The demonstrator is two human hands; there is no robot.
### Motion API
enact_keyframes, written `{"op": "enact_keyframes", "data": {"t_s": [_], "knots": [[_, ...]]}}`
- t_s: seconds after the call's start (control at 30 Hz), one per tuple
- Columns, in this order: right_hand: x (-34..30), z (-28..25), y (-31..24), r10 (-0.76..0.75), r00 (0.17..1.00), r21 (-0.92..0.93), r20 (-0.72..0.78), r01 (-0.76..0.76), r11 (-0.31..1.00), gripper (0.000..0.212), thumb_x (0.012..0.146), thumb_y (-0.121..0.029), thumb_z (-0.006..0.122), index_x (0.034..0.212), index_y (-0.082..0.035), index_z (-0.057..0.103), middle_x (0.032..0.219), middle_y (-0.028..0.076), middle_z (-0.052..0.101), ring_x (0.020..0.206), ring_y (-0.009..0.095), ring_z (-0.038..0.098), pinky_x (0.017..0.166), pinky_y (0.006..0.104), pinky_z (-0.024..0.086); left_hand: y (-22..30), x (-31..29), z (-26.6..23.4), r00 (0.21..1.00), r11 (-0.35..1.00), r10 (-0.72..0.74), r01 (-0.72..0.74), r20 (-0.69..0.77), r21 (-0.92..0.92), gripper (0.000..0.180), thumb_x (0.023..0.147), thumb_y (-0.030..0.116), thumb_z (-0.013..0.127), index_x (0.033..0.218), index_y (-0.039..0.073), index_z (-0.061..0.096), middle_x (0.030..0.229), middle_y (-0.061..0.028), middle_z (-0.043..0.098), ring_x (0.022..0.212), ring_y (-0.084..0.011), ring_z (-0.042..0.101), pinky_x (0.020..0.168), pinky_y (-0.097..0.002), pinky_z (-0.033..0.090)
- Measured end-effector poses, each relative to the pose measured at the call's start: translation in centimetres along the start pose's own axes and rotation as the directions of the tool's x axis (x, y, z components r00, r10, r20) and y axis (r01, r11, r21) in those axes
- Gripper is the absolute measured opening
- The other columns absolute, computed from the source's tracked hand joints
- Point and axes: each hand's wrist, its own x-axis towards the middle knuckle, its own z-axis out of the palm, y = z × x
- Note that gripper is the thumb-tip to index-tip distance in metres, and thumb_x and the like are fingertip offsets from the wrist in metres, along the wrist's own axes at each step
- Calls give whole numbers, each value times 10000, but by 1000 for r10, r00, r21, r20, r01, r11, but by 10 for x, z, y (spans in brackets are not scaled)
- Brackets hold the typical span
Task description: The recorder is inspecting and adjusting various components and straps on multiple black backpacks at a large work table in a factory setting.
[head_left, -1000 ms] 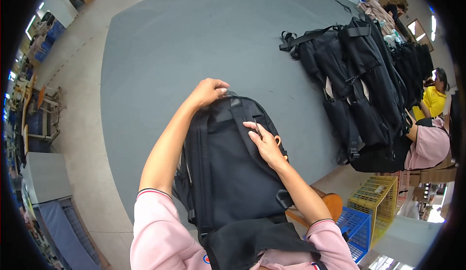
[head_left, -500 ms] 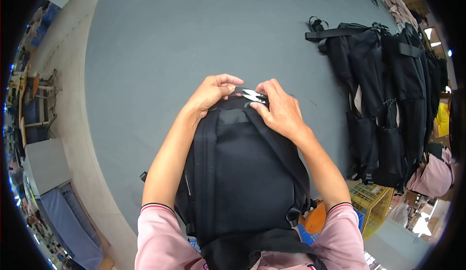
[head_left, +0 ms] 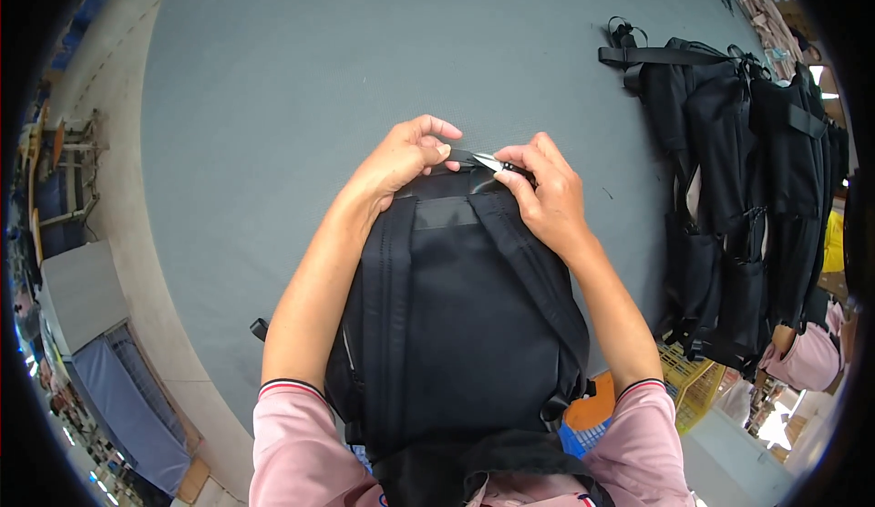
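Note:
A black backpack (head_left: 474,315) lies in front of me on the grey table, its shoulder straps facing up and its top end away from me. My left hand (head_left: 401,159) is closed at that top end, pinching a short black webbing loop (head_left: 462,155) between thumb and fingers. Thread snips (head_left: 489,162) with silvery blades and a dark handle are in my right hand (head_left: 554,192). Their blade tips point left and meet the webbing close to my left fingertips. My right fingers cover part of the handle.
More black backpacks (head_left: 720,133) lie piled along the table's right side. Below them stands a yellow plastic crate (head_left: 691,379), near a blue basket (head_left: 583,436) and something orange (head_left: 592,404). Another person's pink sleeve (head_left: 809,359) shows at the far right. A pale floor (head_left: 169,325) runs along the left edge.
The snips' blades stood apart before and now look closer together, with their tips at the webbing. My right hand has turned slightly and shifted right. The view has shifted a little.

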Motion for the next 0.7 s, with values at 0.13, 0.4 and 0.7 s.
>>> {"op": "enact_keyframes", "data": {"t_s": [0.13, 0.4, 0.7], "knots": [[4, 2, -4, -1, 999, -40, 38, 3, 999, 121, 798, -126, 648, 909, -81, 628, 820, 41, 522, 661, 228, 582, 551, 361, 453, -3, -1, -2, 1000, 1000, -3, 2, -22, -24, 217, 859, 55, 552, 1075, 52, 579, 774, -17, 629, 617, -46, 396, 591, -179, 351], [0, 4, -5, 14, 999, -18, 29, -14, 1000, 127, 813, -139, 637, 926, -85, 614, 825, 45, 511, 674, 237, 582, 564, 376, 454, 0, -6, -3, 1000, 1000, -7, 7, -26, -14, 227, 856, 56, 561, 1079, 38, 597, 802, -21, 613, 697, -47, 493, 624, -182, 382], [12, 17, -1, 259, 957, 76, 133, -271, 960, 179, 801, -153, 665, 954, -67, 629, 889, 44, 598, 718, 194, 614, 643, 308, 480, 1, 0, -24, 985, 961, 118, -145, 126, 236, 291, 803, 10, 586, 1086, 25, 650, 976, -98, 652, 887, -113, 595, 789, -246, 483]]}}
